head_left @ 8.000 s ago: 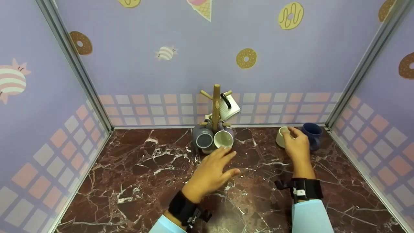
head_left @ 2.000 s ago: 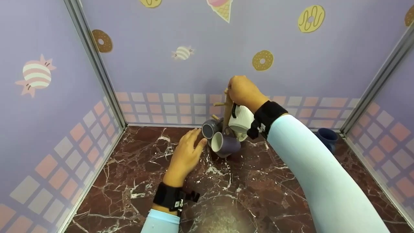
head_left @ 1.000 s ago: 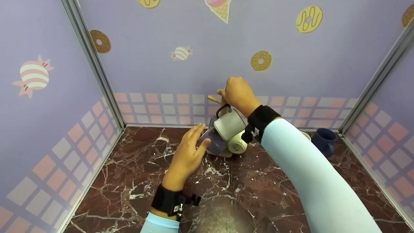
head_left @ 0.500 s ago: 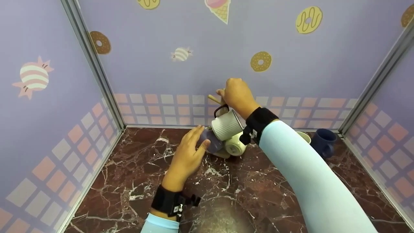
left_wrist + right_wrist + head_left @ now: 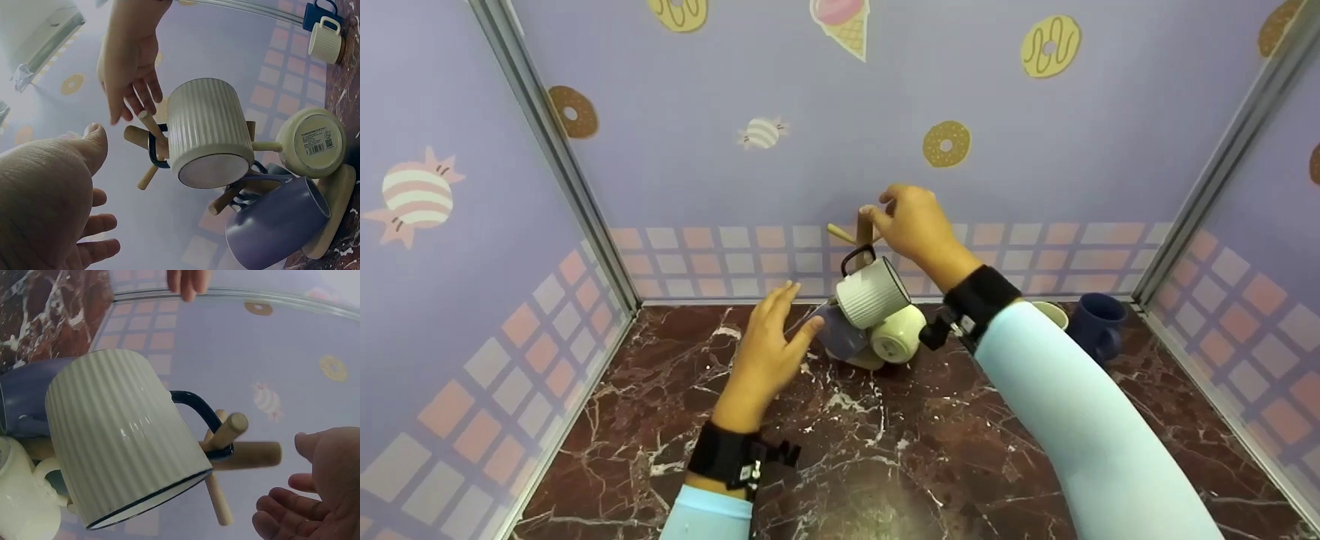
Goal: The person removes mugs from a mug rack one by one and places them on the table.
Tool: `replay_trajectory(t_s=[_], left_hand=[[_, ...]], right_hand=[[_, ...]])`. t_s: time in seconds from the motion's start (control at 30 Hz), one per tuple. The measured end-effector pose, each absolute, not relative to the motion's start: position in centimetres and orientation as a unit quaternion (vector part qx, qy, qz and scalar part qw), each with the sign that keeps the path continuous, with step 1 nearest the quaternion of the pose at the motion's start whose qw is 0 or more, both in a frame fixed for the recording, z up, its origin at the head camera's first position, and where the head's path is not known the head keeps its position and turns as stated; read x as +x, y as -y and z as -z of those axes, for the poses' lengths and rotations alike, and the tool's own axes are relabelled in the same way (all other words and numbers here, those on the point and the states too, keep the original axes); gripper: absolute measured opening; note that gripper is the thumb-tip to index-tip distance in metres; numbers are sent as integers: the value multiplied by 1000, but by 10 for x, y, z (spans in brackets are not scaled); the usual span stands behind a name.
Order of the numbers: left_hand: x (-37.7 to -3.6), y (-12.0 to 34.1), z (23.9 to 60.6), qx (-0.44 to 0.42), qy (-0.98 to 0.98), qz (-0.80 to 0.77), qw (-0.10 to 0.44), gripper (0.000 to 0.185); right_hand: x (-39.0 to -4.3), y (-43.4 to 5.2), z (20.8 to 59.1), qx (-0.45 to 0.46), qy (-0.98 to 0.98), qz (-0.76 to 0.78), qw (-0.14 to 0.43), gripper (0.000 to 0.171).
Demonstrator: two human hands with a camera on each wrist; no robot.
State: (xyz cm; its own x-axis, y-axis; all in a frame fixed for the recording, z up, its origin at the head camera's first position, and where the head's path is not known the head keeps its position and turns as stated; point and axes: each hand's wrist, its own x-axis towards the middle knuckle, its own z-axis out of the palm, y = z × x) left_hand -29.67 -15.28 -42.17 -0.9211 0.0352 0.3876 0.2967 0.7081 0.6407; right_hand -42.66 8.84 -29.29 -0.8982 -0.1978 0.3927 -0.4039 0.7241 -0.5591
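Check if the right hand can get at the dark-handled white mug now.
Probably yes. The right hand is empty and near the white mug, uncovered in the head view; only its handle, looped over a peg beside the post, looks crowded.

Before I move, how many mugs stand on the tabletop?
2, right of the rack: the cream mug, partly behind the right sleeve, and the navy mug farther right. Others may be hidden.

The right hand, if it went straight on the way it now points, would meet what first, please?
The right hand would probably meet the wooden mug rack first, near its upper end, though depth is hard to judge.
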Motion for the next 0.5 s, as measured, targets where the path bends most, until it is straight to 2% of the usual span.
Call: replay_trajectory(t_s=[0.1,0.2,0.33,0.5], left_hand=[[-310,147,423,-96,896,392,183,76],[-322,139,427,-98,885,415,188,71],[-331,127,431,-92,872,444,184,68],[-335,111,434,-69,862,468,180,65]], right_hand=[[-424,-106,309,153,891,-388,178,45],[-420,-121,331,140,873,-434,171,44],[-416,-131,358,136,865,-470,114,56],[-411,-133,382,151,861,-486,25,83]])
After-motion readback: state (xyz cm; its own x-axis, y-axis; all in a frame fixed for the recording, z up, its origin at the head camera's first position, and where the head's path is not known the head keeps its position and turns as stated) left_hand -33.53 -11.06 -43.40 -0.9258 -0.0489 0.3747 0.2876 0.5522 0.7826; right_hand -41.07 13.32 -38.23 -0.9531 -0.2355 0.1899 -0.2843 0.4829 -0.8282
